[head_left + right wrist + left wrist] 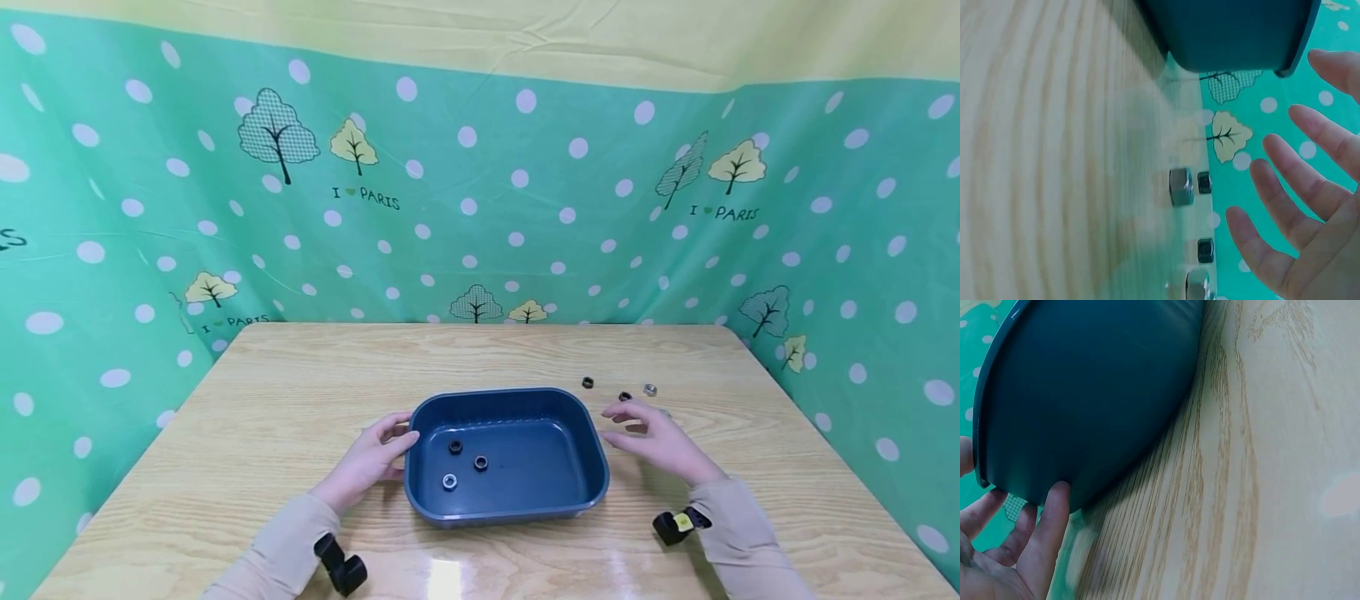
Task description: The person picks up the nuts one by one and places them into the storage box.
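On the left of the wooden table (225, 467): a pale left sleeve (266, 542) comes in from the near edge, a black wrist camera (347, 575) at its cuff.
Left hand (367, 462): grips the left end of the basin, thumb at the rim, fingertips against the outer wall; the wrist view shows the fingers a little parted along that wall.
Blue basin (540, 467): on the table before the person, between the two hands; rectangular, corners rounded, longer side running left to right.
Nuts in basin: three, lying apart in the left half; a silver nut (449, 482) nearest the person, a black nut (455, 447) farther back, a dark nut with a bright inner ring (481, 462) right of both.
Right hand (652, 437): just beside the basin's right wall, fingers spread wide and slightly bent, palm bare in the wrist view; thumb apart from the rim there.
Nuts on table: beyond the right hand; a far black nut (588, 382), a second black nut (625, 397), a bright silver nut (651, 389); the right wrist view adds another silver nut (1197, 286), cut by the frame edge.
Right sleeve (742, 533): pale, with a black camera bearing a yellow tag (682, 522).
Curtain (495, 242): full width behind, green, white-dotted, printed with trees and "PARIS", yellow band above.
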A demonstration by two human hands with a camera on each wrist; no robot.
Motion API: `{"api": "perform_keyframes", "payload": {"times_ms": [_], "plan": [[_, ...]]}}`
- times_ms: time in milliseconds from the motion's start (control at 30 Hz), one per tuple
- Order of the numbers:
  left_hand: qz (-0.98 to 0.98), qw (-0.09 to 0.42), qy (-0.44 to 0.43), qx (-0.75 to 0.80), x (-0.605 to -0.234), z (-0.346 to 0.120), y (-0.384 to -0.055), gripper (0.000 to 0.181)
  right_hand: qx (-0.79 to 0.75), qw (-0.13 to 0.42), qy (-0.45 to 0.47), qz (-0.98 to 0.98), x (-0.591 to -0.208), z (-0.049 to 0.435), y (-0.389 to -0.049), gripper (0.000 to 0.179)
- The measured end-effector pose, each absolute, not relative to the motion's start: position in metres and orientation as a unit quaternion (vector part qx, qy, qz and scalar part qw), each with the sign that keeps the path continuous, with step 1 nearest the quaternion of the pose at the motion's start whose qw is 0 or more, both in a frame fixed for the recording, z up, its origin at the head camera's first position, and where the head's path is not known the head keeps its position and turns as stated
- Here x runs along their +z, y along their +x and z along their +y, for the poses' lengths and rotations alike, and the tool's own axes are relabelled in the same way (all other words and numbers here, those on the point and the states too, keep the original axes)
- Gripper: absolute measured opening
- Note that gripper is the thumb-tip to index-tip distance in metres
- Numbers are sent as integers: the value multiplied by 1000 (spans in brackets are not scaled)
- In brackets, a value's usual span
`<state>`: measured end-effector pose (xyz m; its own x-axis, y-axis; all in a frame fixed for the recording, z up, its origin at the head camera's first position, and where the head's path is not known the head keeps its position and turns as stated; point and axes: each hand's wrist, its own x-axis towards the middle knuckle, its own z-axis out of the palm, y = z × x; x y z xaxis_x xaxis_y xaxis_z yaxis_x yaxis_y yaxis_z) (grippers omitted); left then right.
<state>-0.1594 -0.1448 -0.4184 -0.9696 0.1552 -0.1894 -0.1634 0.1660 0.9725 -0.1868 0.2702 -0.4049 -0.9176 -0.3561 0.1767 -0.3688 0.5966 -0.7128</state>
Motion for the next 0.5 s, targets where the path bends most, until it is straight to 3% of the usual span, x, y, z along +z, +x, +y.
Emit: {"api": "perform_keyframes", "payload": {"times_ms": [300, 500], "plan": [[754, 124, -2, 646, -417, -144, -158, 49, 307, 63, 216, -925, -410, 280, -187, 28], [753, 124, -1, 646, -418, -144, -159, 48, 254, 58, 209, -943, -414, 286, -187, 26]]}}
